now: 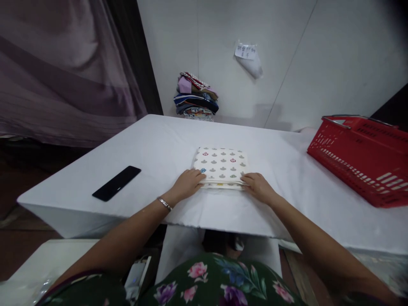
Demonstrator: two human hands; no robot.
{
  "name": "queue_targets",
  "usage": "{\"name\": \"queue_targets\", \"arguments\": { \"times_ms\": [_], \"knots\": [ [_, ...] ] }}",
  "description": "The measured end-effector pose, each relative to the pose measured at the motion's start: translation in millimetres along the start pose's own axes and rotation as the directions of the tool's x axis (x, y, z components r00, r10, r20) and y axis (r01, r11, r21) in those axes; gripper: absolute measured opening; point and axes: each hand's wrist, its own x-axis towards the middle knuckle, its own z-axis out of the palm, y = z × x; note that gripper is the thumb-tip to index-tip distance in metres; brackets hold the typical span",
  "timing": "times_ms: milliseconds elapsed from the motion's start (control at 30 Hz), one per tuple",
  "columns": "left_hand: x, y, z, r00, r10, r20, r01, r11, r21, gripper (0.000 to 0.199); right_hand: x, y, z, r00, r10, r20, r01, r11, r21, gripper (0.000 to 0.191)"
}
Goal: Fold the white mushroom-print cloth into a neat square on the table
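Note:
A folded white cloth (221, 165) printed with small grey, red, blue and green figures lies flat near the front of the white-covered table. My left hand (188, 183) is at its near left corner, fingers closed on the edge. At the near right corner, my right hand (259, 187) has its fingers closed on the cloth's edge. Between the hands the layers show along the near side. A silver bracelet (165, 204) is on my left wrist.
A black phone (116, 183) lies on the table (153, 140) at the left. A red basket (360, 159) stands at the right. Folded fabrics (196, 97) are stacked beyond the far edge. A paper note (246, 52) hangs on the wall, and a curtain (63, 72) hangs at left.

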Motion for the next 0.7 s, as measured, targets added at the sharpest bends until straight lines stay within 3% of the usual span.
{"name": "queue_targets", "arguments": {
  "times_ms": [167, 333, 567, 700],
  "knots": [
    [2.9, 0.1, -3.2, 0.999, 0.027, 0.035, -0.029, 0.998, 0.062, 0.021, 8.5, 5.9, -9.2, 0.994, -0.069, 0.085, 0.075, 0.995, -0.067, 0.033],
    [2.5, 0.4, 1.1, 1.0, 0.004, 0.012, -0.005, 0.998, 0.069, 0.021, 13.1, -5.2, -10.6, 0.984, -0.104, 0.141, 0.131, 0.972, -0.197, 0.042],
    [4.8, 9.7, 2.7, 0.995, 0.086, -0.048, -0.084, 0.996, 0.037, 0.043, 13.5, -2.6, -8.6, 0.989, 0.016, 0.149, 0.012, 0.982, -0.191, 0.028],
    [13.2, 16.8, 4.1, 0.99, 0.137, -0.043, -0.133, 0.988, 0.081, 0.049, 9.7, 1.6, -10.0, 0.996, 0.033, 0.08, -0.018, 0.983, -0.181, 0.032]
  ]
}}
